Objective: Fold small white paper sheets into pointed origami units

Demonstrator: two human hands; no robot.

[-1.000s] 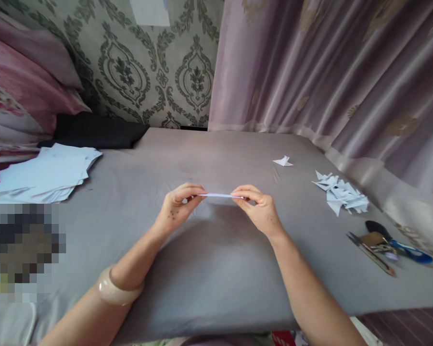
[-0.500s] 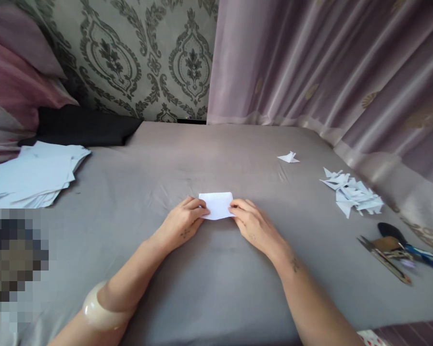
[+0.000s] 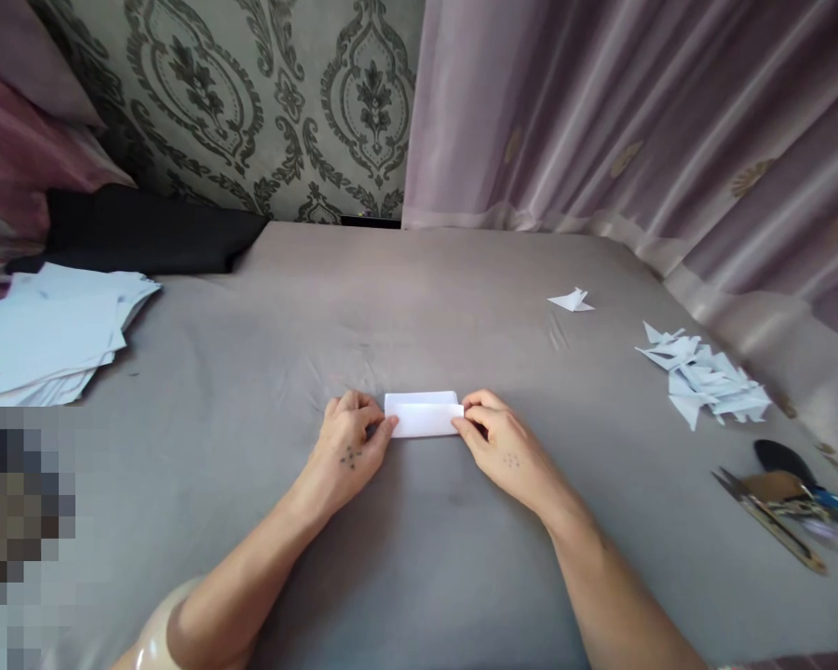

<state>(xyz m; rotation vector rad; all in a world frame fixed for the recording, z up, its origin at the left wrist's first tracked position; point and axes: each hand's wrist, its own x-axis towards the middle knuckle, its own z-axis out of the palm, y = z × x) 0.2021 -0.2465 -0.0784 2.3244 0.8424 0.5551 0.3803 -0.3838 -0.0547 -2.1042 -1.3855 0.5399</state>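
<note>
A small white sheet of paper is held just over the grey cloth at the middle of the view. Its near part is folded up, so a narrow strip of the back layer shows along the far edge. My left hand pinches the left end between thumb and fingers. On the opposite end, the thumb and fingers of my right hand grip the paper in the same way.
Loose white sheets are stacked at left, beside a dark cloth. One folded paper bird stands apart from a pile of folded paper at right. Scissors and other small items lie nearer.
The paper's near edge has been brought up and over, turning the wider rectangle into a narrower strip. Both hands have shifted slightly nearer, and the view has tilted a little.
</note>
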